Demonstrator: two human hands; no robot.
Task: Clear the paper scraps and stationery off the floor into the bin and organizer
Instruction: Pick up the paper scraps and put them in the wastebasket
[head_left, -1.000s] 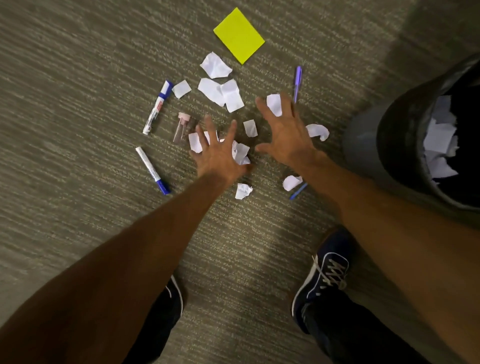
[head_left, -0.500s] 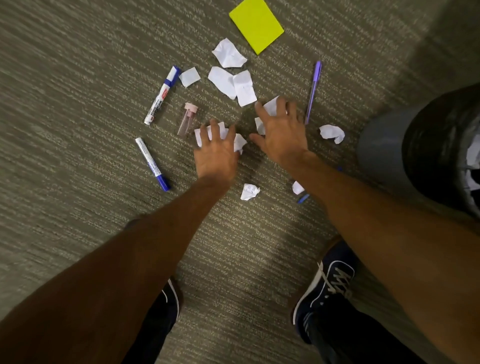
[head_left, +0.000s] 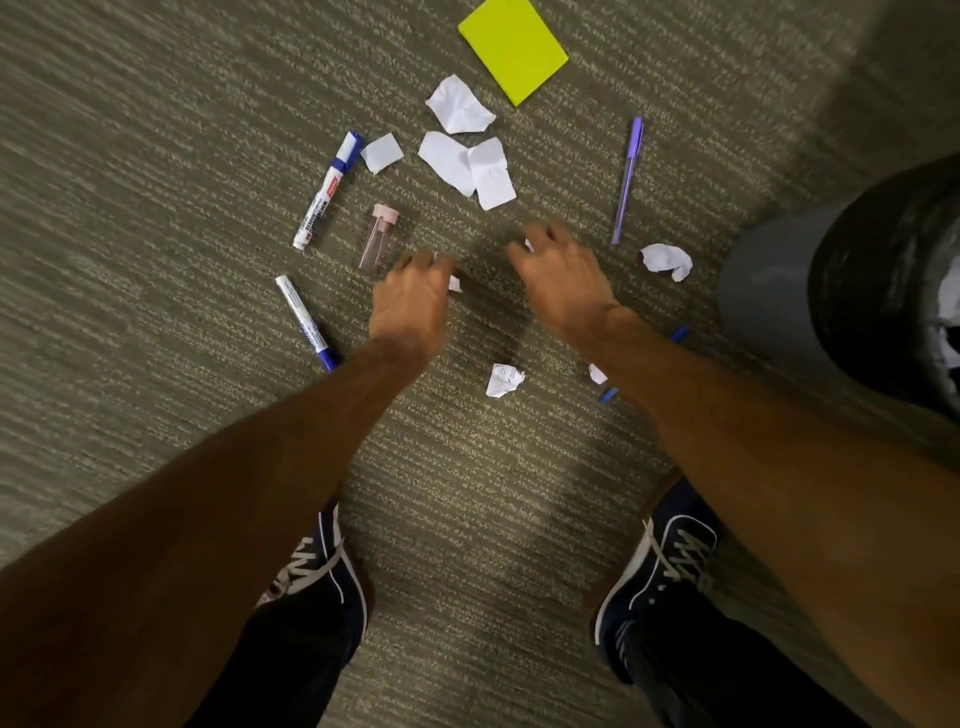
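My left hand (head_left: 413, 296) is closed around white paper scraps, a bit of white showing at its fingertips. My right hand (head_left: 563, 278) is also curled on paper scraps, with a white edge by the fingers. Loose white scraps lie beyond the hands (head_left: 470, 161), (head_left: 460, 109), (head_left: 382, 151), one crumpled at the right (head_left: 667, 260) and one between my arms (head_left: 503, 380). Two whiteboard markers (head_left: 327, 189), (head_left: 306, 322), a pink-capped clear tube (head_left: 379, 236), a purple pen (head_left: 627, 179) and a blue pen (head_left: 610, 392) partly under my right arm lie on the carpet. The grey bin (head_left: 769, 296) stands at the right.
A yellow sticky-note pad (head_left: 513, 48) lies at the far top. My two dark sneakers (head_left: 317, 582), (head_left: 660, 566) stand on the carpet near the bottom. The bin's black liner (head_left: 872, 291) holds white paper. No organizer is in view.
Both hands went from spread open over the scraps to pressed flat, then curled shut, gathering the scraps that lay under them. The view shifted slightly lower.
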